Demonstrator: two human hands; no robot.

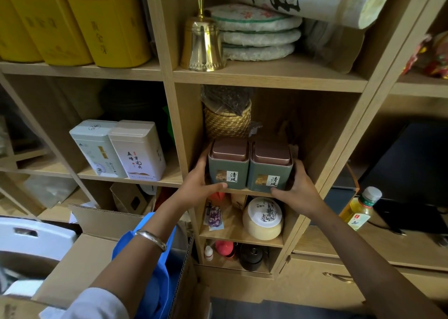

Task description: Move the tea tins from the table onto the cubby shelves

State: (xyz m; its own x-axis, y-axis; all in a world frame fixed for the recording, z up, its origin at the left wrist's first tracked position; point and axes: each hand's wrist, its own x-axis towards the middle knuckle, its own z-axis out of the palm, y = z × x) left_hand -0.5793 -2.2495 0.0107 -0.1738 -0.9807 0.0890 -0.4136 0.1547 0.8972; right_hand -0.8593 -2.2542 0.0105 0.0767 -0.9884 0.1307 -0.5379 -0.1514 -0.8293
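two green tea tins being set into the middle cubby, side by side.

the left hand (pixel 198 185) cups the left tin (pixel 229 167) and the right hand (pixel 299 187) the right tin (pixel 270 170), fingers curled loosely round the outer sides; both tins sit touching at the shelf's front edge (pixel 254 192), before the woven basket (pixel 228 122). next, i'd guess: nudge them back, let go.

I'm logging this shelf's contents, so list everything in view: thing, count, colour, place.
green tea tins: 2, green with copper lids, middle cubby, side by side
pale tins: 2, white and cream, left cubby
yellow boxes: 3, upper left
brass bell: 1, upper middle
tea cakes: 3, white, stacked beside bell
woven basket: 1, behind green tins
round jar: 1, cream, cubby below
bottle: 1, yellow, right
left hand, right hand: gripping the tins' outer sides
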